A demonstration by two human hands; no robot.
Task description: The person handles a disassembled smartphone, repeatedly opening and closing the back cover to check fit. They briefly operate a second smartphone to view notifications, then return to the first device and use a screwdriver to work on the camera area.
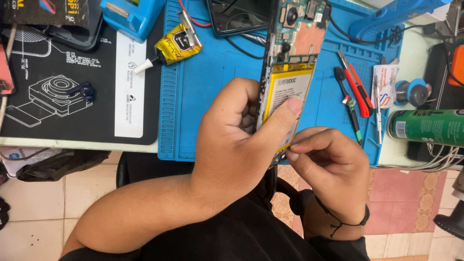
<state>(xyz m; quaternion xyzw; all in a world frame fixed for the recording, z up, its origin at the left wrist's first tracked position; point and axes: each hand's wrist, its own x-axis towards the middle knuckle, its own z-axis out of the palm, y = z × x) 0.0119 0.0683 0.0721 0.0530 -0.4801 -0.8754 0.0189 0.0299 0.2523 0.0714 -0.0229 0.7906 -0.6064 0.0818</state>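
Blue repair mat (212, 121) on a cluttered bench, glue tube (175, 44) far left, screwdrivers (355, 92) right. Our left hand (232, 145) clamps the opened phone (287, 72) upright over the mat's near edge, thumb bracing its yellow battery (285, 92). That steadies it so our right hand (328, 164) can pinch its fingertips together at the bottom corner.

Two bare forearms and hands, seen from above. The left hand (237, 145) wears no ring, watch or band, and its forearm is uncovered to the elbow. The right hand (328, 169) has a thin black cord bracelet with a small knot at the wrist. Short, plain fingernails. Black clothing covers the lap below.
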